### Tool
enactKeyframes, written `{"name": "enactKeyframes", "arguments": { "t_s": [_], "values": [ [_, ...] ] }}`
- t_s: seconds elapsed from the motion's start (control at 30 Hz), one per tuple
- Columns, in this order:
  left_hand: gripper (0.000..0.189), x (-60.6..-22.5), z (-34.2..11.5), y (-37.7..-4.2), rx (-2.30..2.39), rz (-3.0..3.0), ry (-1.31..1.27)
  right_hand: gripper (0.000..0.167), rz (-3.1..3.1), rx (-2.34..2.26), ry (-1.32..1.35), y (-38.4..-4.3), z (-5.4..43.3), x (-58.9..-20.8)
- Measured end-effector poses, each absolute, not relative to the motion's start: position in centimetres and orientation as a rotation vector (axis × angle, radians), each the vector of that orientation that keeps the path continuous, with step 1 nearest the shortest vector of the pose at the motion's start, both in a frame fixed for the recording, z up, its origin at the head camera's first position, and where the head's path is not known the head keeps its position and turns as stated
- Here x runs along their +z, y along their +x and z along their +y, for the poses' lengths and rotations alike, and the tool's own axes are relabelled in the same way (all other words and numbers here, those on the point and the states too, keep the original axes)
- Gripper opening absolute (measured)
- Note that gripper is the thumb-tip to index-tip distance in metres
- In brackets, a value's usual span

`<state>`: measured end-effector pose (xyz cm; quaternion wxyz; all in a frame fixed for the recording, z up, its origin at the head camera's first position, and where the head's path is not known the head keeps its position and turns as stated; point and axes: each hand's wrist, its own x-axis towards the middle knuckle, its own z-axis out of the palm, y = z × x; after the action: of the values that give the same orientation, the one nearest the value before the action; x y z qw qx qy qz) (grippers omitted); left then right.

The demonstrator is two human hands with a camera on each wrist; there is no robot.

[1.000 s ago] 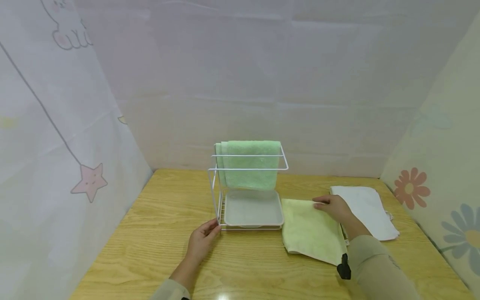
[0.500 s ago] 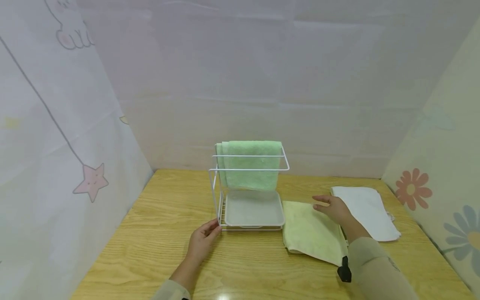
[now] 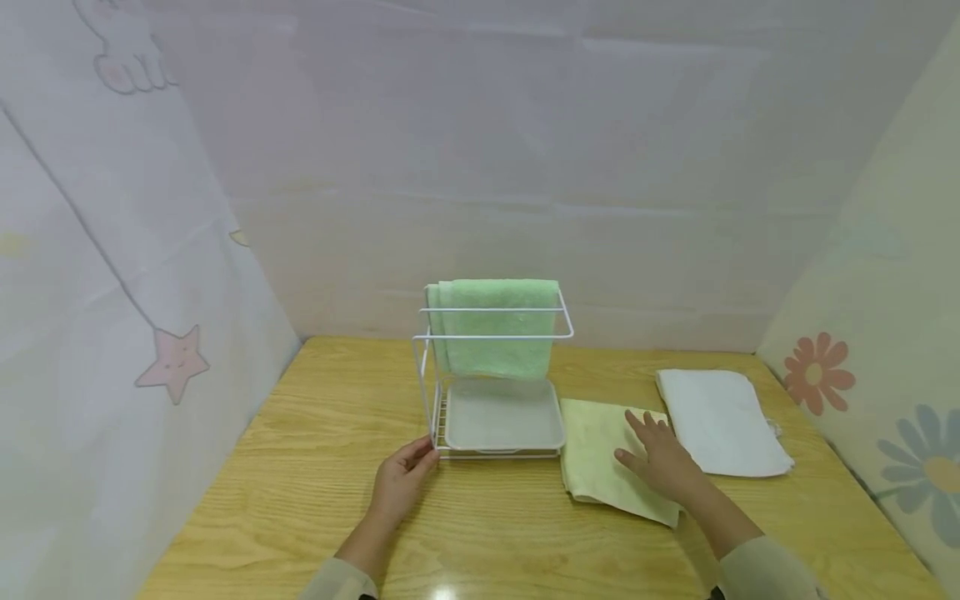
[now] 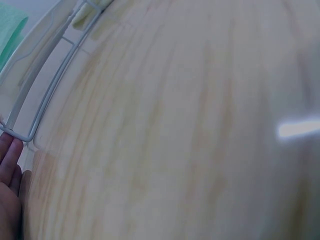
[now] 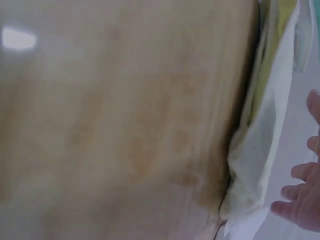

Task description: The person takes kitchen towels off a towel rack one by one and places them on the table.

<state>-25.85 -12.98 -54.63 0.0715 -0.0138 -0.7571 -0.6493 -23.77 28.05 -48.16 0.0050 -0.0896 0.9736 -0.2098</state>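
Yellow towel [image 3: 600,454] lies flat on the desk [image 3: 487,533], folded in layers, just right of the white wire rack [image 3: 487,337]; can't tell whether its left edge touches the base. It sits directly under your right hand [image 3: 663,462], so that's the nearer one. Right-hand fingers are spread, nothing held, and the right wrist view shows a gap between hand and cloth. Your left hand [image 3: 397,483] pinches the rack's near left bottom corner, with the whole rack base between it and the towel. Towel is close to square, no clear long axis; near edge slants toward you going right. Your right fingers point away and a bit left, over the towel's right half. My read: the relation that matters is straight down for the right hand, with the rack left of the cloth. Green towel [image 3: 498,354] hangs at the rack's rear, behind the two front bars; pale tray [image 3: 506,417] sits on the base. White towel [image 3: 723,425] lies near, right of the yellow one and farther back.
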Motion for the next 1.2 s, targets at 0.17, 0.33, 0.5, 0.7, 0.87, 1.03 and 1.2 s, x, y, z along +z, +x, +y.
{"name": "enactKeyframes", "arguments": {
  "t_s": [0.17, 0.33, 0.5, 0.7, 0.87, 1.03, 1.2],
  "values": [
    [0.035, -53.7, -13.0, -25.6, -1.956, -2.298, -0.024, 0.076, 3.016, -0.495, -0.284, -21.8, 25.9, -49.0],
    [0.034, -52.6, -12.8, -25.0, -1.950, -2.300, -0.027, 0.081, 2.937, -0.498, -0.196, -21.3, 25.1, -50.4],
    [0.034, -52.9, -12.8, -25.3, -1.961, -2.292, -0.027, 0.083, 2.943, -0.460, -0.171, -22.2, 25.5, -51.3],
    [0.034, -53.1, -12.9, -25.4, -1.954, -2.306, -0.022, 0.081, 2.920, -0.488, -0.187, -23.9, 26.2, -51.1],
    [0.037, -54.6, -13.0, -25.9, -1.928, -2.321, -0.019, 0.081, 2.939, -0.459, -0.189, -25.4, 26.8, -51.4],
    [0.037, -54.9, -13.1, -25.9, -1.916, -2.315, -0.030, 0.082, 2.945, -0.456, -0.195, -26.8, 27.1, -51.6],
    [0.038, -54.8, -13.1, -25.9, -1.924, -2.315, -0.032, 0.082, 2.943, -0.457, -0.204, -27.8, 27.4, -51.7]
  ]
}}
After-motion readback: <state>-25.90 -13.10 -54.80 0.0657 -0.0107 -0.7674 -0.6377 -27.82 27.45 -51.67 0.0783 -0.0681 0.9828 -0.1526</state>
